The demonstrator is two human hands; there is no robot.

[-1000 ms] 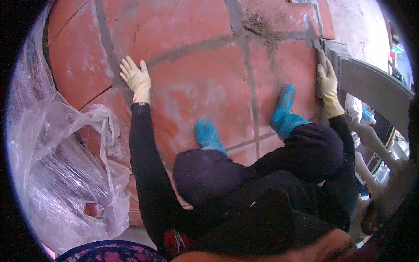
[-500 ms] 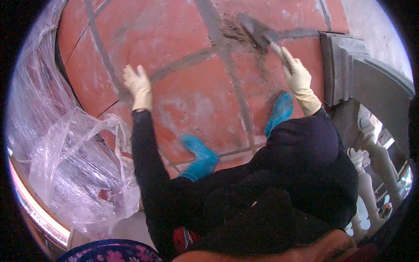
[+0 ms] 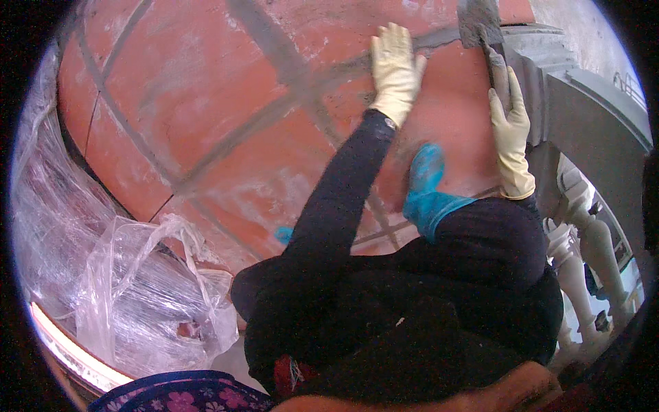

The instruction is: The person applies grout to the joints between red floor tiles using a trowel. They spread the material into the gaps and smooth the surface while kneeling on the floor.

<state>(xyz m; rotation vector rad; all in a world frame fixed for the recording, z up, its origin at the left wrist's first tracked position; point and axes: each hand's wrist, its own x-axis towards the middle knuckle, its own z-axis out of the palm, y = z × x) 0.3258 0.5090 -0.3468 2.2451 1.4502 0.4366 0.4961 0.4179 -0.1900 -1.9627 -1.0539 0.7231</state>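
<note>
My right hand, in a cream rubber glove, grips the handle of a trowel. The trowel's grey, mortar-smeared blade is at the top edge of the view, over the tiles beside a grey moulded base. My left hand, gloved the same way, is stretched out flat with its fingers straight and holds nothing. It is over the red tiles, close to a grey joint; whether it touches the floor I cannot tell. Grey mortar lines and whitish smears mark the tiles.
A grey stone railing with pale balusters runs along the right. Clear plastic wrapping covers bulky things at the left. My blue-covered foot rests on the tiles; patterned dark cloth shows at the bottom.
My left hand has swung right and forward across the tiles. The trowel has moved right, toward the railing base. The dark crumbs formerly by the blade no longer show. The view has shifted.
</note>
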